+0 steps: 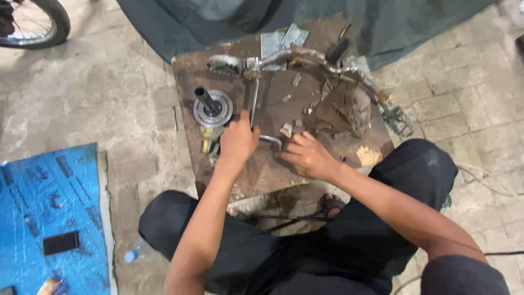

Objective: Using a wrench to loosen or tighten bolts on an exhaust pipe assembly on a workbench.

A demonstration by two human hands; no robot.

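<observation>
Left hand grips bent rod; right hand clenched w/ scraps, flanged hub around.

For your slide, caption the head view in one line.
Seated person's left hand grips a bent metal crank tool on a rusty work board, right hand steadying its handle end.

The table is seen in rusty, stained brown, with a silver-grey metal rod and a grey ringed disc on it. A bright blue patterned sheet is laid on the pale grey paved floor, and black trousers are worn.
</observation>
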